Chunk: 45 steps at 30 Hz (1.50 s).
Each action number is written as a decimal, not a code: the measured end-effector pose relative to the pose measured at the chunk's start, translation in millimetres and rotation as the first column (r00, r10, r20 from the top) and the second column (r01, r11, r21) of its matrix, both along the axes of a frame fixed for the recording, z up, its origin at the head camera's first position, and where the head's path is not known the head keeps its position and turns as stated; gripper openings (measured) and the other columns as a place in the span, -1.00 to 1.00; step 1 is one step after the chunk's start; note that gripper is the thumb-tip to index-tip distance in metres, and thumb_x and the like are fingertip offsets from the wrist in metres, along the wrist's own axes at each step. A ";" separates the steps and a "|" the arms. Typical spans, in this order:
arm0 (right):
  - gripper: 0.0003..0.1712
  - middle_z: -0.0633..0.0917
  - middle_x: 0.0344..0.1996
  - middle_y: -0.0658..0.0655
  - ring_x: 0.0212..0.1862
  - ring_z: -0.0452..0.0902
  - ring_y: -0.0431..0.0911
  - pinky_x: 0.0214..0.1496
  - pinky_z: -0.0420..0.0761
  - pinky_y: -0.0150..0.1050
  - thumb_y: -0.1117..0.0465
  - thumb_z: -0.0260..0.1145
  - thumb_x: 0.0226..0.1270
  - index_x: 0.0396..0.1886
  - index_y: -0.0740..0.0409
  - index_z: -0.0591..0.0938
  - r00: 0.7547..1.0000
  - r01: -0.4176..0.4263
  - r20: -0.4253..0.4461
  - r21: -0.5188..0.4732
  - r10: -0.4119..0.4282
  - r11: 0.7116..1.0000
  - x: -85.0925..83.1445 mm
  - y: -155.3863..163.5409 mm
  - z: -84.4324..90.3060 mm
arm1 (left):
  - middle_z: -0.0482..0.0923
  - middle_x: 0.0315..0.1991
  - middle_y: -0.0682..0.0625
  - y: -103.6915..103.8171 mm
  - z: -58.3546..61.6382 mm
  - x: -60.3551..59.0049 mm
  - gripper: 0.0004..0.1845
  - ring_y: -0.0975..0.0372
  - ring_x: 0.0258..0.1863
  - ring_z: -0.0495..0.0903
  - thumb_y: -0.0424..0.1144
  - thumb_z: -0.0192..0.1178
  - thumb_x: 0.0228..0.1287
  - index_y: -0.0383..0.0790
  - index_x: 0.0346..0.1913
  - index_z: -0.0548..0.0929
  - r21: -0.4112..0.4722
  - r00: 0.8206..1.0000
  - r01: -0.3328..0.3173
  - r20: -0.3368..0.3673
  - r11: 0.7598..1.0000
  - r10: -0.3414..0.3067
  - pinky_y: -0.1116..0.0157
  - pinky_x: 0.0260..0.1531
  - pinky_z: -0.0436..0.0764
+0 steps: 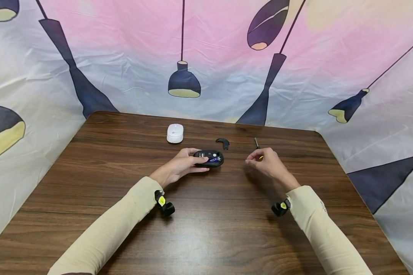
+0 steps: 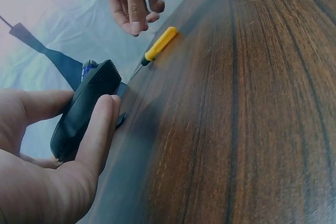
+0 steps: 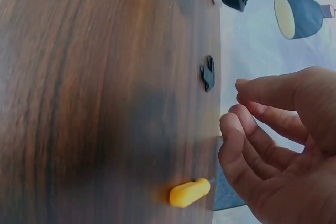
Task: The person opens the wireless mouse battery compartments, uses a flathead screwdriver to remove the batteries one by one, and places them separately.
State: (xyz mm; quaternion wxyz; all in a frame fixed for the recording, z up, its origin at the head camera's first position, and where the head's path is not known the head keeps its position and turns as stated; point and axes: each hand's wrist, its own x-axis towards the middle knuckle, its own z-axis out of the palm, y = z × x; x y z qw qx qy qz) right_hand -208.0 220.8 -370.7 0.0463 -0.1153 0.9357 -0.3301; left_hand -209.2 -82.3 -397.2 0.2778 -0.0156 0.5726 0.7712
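Black mouse (image 1: 208, 158) lay upside down on the table (image 1: 206, 229), mid-table and a bit toward the far edge, battery bay open with a blue-labelled cell seated in it. Left hand (image 1: 179, 166) gripped it, thumb and fingers curled round the shell, steadying it flat. Small black cover piece (image 1: 223, 143) sat loose on the table just behind the mouse, apart from it, so the bay was not yet closed. Right hand (image 1: 266, 162) hovered to the right, near the yellow-handled screwdriver (image 1: 257, 147) but not touching it; fingers loosely curled with thumb and forefinger close together, nothing visibly between them, though the view was soft and I couldn't rule out a tiny screw. Judging by layout: opening done, cell in, cover refit and any fastening left. White mouse (image 1: 175, 133) sat well apart toward the back, untouched. Printed lamp-pattern cloth (image 1: 206, 57) hung behind.
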 end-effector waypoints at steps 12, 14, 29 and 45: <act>-0.83 0.76 -0.26 0.15 -0.25 0.63 0.02 -0.30 0.62 -0.26 0.27 0.39 0.41 -0.14 0.29 0.77 0.996 -0.087 -0.007 -0.095 0.087 0.992 -3.0 -16.7 3.9 | 0.30 0.30 -0.41 2.0 0.3 1.0 -0.38 -0.14 0.12 0.59 -0.54 0.17 0.39 -0.49 0.43 0.19 -0.008 1.000 -0.003 0.002 1.000 0.003 0.15 0.08 0.72; -0.84 0.77 -0.26 0.13 -0.24 0.65 0.06 -0.30 0.62 -0.25 0.28 0.39 0.40 -0.14 0.29 0.78 0.995 -0.100 -0.020 -0.104 0.098 0.990 -3.6 -20.0 4.6 | 0.30 0.30 -0.41 1.8 0.2 1.0 -0.37 -0.15 0.14 0.58 -0.54 0.17 0.40 -0.48 0.44 0.18 -0.009 1.000 -0.004 0.006 1.000 0.004 0.15 0.08 0.72; -0.79 0.75 -0.25 0.09 -0.31 0.59 -0.07 -0.33 0.62 -0.27 0.25 0.47 0.33 -0.11 0.26 0.79 0.975 -0.209 -0.107 -0.152 0.194 0.966 -7.6 -39.2 2.1 | 0.29 0.32 -0.41 3.2 -0.7 0.1 -0.33 -0.16 0.16 0.56 -0.52 0.18 0.41 -0.47 0.47 0.13 -0.013 1.000 -0.001 0.012 1.000 0.001 0.17 0.06 0.73; -0.76 0.67 -0.30 0.05 -0.37 0.52 -0.08 -0.41 0.56 -0.28 0.20 0.53 0.26 -0.09 0.14 0.82 0.968 -0.240 -0.111 -0.155 0.224 0.958 -5.6 -58.1 -1.3 | 0.28 0.34 -0.39 4.8 0.9 0.8 -0.36 -0.13 0.16 0.58 -0.51 0.17 0.42 -0.46 0.46 0.15 -0.019 1.000 0.012 0.009 1.000 -0.012 0.17 0.07 0.72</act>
